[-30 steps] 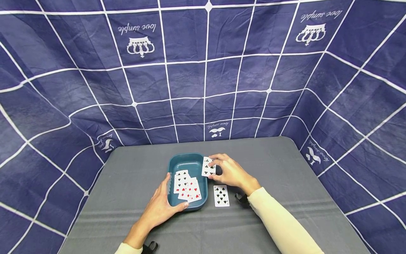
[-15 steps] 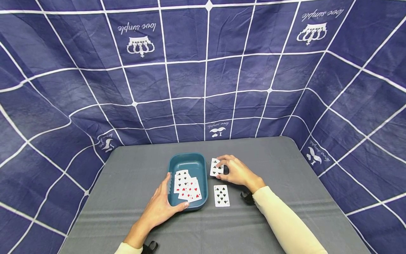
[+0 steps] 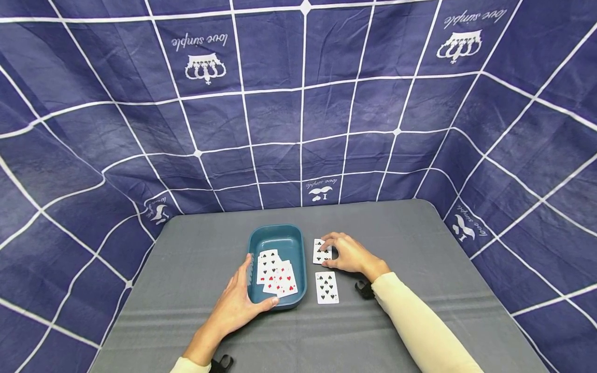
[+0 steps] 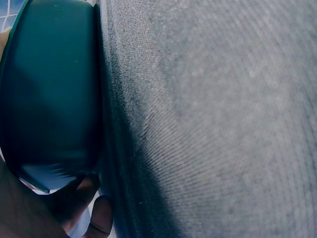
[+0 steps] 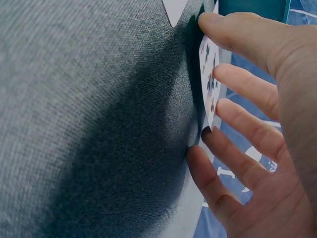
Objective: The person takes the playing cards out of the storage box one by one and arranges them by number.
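My left hand (image 3: 239, 299) holds the near left corner of a teal plastic tray (image 3: 301, 243), fingers along its left side and thumb on the near rim. Several playing cards (image 3: 276, 274), red and black, lie overlapping face up in the tray. To the tray's right, my right hand (image 3: 347, 254) holds a black club card (image 3: 318, 252) low over the cloth. In the right wrist view, the thumb is at one end of this card (image 5: 210, 82), with fingertips on its face and at its other end. A spade card (image 3: 327, 287) lies face up just nearer me.
A grey cloth (image 3: 396, 233) covers the table. Blue curtains with white grid lines (image 3: 280, 119) rise behind it and at both sides. Black straps (image 3: 365, 290) sit at both wrists.
My right hand has carried the club card from over the tray's right rim rightward, then down close to the cloth. The left hand and tray stay in place.
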`<move>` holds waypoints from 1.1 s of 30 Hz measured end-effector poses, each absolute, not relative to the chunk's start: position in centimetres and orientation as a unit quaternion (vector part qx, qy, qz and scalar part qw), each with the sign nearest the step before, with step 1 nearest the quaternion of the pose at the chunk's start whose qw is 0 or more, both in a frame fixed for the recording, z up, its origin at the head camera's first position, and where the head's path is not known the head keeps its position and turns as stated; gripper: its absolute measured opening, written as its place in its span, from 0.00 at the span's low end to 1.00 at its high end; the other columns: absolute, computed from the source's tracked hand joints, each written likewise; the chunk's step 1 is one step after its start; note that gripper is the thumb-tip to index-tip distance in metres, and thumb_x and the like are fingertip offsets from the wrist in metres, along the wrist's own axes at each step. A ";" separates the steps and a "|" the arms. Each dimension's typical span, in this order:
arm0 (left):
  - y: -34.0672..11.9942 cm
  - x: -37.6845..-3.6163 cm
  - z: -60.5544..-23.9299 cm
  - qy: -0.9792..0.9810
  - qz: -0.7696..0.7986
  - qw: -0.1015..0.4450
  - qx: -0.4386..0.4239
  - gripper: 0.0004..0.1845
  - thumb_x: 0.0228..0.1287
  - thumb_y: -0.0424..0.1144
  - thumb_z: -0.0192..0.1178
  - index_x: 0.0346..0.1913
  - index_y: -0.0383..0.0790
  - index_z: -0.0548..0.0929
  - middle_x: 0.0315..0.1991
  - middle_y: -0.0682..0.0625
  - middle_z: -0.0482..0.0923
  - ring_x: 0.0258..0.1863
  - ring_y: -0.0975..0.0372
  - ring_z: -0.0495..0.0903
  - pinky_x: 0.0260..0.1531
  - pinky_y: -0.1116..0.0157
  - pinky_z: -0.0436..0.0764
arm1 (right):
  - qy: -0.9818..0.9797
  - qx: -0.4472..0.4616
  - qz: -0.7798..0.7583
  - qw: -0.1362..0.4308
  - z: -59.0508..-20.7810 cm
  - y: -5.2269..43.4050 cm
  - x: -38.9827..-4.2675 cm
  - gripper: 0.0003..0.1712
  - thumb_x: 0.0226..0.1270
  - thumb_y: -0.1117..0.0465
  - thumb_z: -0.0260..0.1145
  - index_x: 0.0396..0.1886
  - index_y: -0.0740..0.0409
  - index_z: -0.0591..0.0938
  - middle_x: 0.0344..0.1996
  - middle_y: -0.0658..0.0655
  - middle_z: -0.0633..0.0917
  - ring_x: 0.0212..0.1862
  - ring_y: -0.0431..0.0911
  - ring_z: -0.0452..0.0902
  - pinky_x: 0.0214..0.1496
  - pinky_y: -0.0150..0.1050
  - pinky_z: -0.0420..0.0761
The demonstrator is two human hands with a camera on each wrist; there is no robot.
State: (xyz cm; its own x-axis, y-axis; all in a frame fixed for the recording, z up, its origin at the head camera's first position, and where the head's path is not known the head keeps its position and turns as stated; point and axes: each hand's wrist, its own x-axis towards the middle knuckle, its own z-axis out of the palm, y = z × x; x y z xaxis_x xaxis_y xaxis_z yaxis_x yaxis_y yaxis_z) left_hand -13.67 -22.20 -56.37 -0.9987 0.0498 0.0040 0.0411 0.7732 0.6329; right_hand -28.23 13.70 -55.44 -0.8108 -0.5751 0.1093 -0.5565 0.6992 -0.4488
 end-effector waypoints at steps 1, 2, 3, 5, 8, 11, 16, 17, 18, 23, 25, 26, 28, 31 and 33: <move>-22.2 -13.7 -56.4 0.942 0.336 0.007 0.024 0.79 0.55 0.77 0.83 0.98 0.49 0.48 0.95 0.40 0.59 0.89 0.34 0.69 0.81 0.27 0.73 | 0.921 -0.309 -0.237 0.020 -55.4 13.7 -28.2 0.21 0.70 0.50 0.88 0.58 0.51 0.96 0.75 0.57 0.88 0.75 0.63 0.85 0.79 0.63 0.84; -22.2 -13.7 -56.4 0.942 0.336 0.007 0.024 0.79 0.55 0.77 0.83 0.98 0.49 0.48 0.95 0.40 0.59 0.89 0.35 0.69 0.81 0.27 0.73 | 0.921 -0.310 -0.235 0.020 -55.5 13.7 -28.3 0.21 0.70 0.50 0.88 0.58 0.51 0.96 0.75 0.57 0.88 0.75 0.63 0.85 0.79 0.63 0.84; -22.2 -13.7 -56.4 0.941 0.336 0.007 0.024 0.79 0.55 0.77 0.83 0.98 0.49 0.48 0.95 0.40 0.59 0.89 0.35 0.69 0.81 0.27 0.73 | 0.921 -0.311 -0.234 0.021 -55.5 13.6 -28.3 0.21 0.70 0.51 0.88 0.58 0.51 0.96 0.75 0.57 0.88 0.75 0.63 0.85 0.79 0.63 0.84; -22.2 -13.7 -56.5 0.941 0.338 0.007 0.023 0.79 0.55 0.77 0.84 0.98 0.50 0.48 0.96 0.41 0.59 0.89 0.35 0.68 0.81 0.27 0.73 | 0.922 -0.312 -0.229 0.022 -55.5 13.6 -28.4 0.21 0.70 0.51 0.88 0.58 0.51 0.96 0.75 0.57 0.88 0.75 0.63 0.85 0.80 0.62 0.83; -22.2 -13.8 -56.5 0.941 0.338 0.007 0.022 0.79 0.55 0.77 0.84 0.98 0.50 0.48 0.96 0.41 0.59 0.89 0.35 0.69 0.81 0.26 0.73 | 0.924 -0.310 -0.222 0.026 -55.5 13.5 -28.3 0.21 0.70 0.51 0.88 0.59 0.50 0.96 0.75 0.57 0.88 0.75 0.62 0.85 0.80 0.62 0.83; -22.2 -13.7 -56.5 0.941 0.337 0.005 0.023 0.78 0.55 0.77 0.84 0.98 0.50 0.48 0.96 0.41 0.59 0.89 0.35 0.69 0.81 0.26 0.73 | 0.924 -0.313 -0.217 0.027 -55.4 13.4 -28.4 0.21 0.69 0.51 0.88 0.58 0.50 0.96 0.75 0.57 0.88 0.75 0.62 0.85 0.79 0.62 0.84; -22.2 -13.6 -56.4 0.942 0.335 0.005 0.024 0.78 0.56 0.77 0.83 0.98 0.50 0.48 0.96 0.42 0.59 0.89 0.34 0.69 0.80 0.26 0.74 | 0.922 -0.315 -0.222 0.036 -55.5 13.4 -28.5 0.22 0.69 0.53 0.88 0.59 0.51 0.96 0.75 0.57 0.88 0.76 0.62 0.85 0.80 0.62 0.83; -22.2 -13.6 -56.4 0.942 0.335 0.005 0.023 0.78 0.56 0.77 0.83 0.98 0.50 0.48 0.96 0.42 0.59 0.89 0.34 0.69 0.80 0.26 0.74 | 0.921 -0.316 -0.224 0.037 -55.5 13.4 -28.6 0.22 0.69 0.53 0.88 0.59 0.52 0.96 0.75 0.58 0.89 0.75 0.62 0.85 0.80 0.62 0.83; -22.2 -13.6 -56.4 0.942 0.335 0.005 0.023 0.78 0.56 0.77 0.83 0.98 0.50 0.48 0.96 0.42 0.59 0.89 0.34 0.69 0.80 0.26 0.73 | 0.921 -0.317 -0.225 0.037 -55.5 13.4 -28.6 0.22 0.69 0.53 0.89 0.59 0.52 0.96 0.75 0.58 0.89 0.75 0.62 0.85 0.81 0.61 0.83; -22.2 -13.7 -56.4 0.941 0.337 0.007 0.021 0.78 0.56 0.77 0.83 0.98 0.50 0.48 0.96 0.42 0.58 0.89 0.35 0.68 0.81 0.26 0.73 | 0.918 -0.321 -0.231 0.034 -55.6 13.4 -28.7 0.22 0.68 0.54 0.89 0.59 0.53 0.96 0.74 0.59 0.89 0.75 0.63 0.85 0.81 0.62 0.82; -22.2 -13.7 -56.4 0.941 0.337 0.007 0.019 0.78 0.56 0.77 0.83 0.98 0.50 0.48 0.96 0.42 0.58 0.89 0.35 0.69 0.81 0.27 0.73 | 0.917 -0.322 -0.233 0.036 -55.6 13.4 -28.8 0.22 0.68 0.55 0.89 0.59 0.53 0.95 0.75 0.59 0.89 0.75 0.64 0.85 0.82 0.62 0.81; -22.2 -13.7 -56.4 0.941 0.337 0.007 0.019 0.78 0.55 0.77 0.83 0.98 0.50 0.48 0.96 0.42 0.58 0.89 0.35 0.69 0.81 0.27 0.74 | 0.916 -0.323 -0.234 0.038 -55.6 13.4 -28.8 0.23 0.68 0.55 0.89 0.60 0.53 0.95 0.75 0.59 0.89 0.76 0.64 0.84 0.82 0.62 0.81; -22.2 -13.7 -56.4 0.941 0.337 0.007 0.018 0.78 0.55 0.77 0.83 0.98 0.50 0.48 0.96 0.42 0.59 0.89 0.35 0.69 0.80 0.27 0.74 | 0.916 -0.325 -0.232 0.038 -55.6 13.4 -28.8 0.23 0.68 0.55 0.88 0.60 0.53 0.95 0.75 0.59 0.89 0.76 0.64 0.84 0.82 0.62 0.81; -22.2 -13.7 -56.4 0.941 0.337 0.007 0.019 0.78 0.55 0.77 0.83 0.98 0.50 0.48 0.95 0.41 0.59 0.89 0.34 0.69 0.80 0.26 0.74 | 0.916 -0.328 -0.228 0.038 -55.5 13.4 -28.8 0.23 0.68 0.55 0.88 0.61 0.54 0.95 0.76 0.60 0.88 0.76 0.64 0.84 0.83 0.62 0.80; -22.2 -13.7 -56.4 0.941 0.339 0.008 0.019 0.78 0.56 0.76 0.83 0.98 0.50 0.48 0.95 0.40 0.60 0.89 0.34 0.69 0.81 0.26 0.73 | 0.916 -0.329 -0.228 0.039 -55.5 13.4 -28.8 0.23 0.68 0.55 0.88 0.61 0.54 0.95 0.76 0.60 0.88 0.76 0.64 0.84 0.83 0.62 0.80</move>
State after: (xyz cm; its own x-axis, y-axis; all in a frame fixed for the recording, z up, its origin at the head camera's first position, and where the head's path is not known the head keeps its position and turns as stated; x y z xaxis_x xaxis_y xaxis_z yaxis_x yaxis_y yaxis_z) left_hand -13.69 -22.17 -56.39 -0.9992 0.0400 -0.0017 0.0297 0.7701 0.6373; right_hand -28.78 13.40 -55.49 -0.7807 -0.6201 0.0780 -0.5841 0.6796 -0.4437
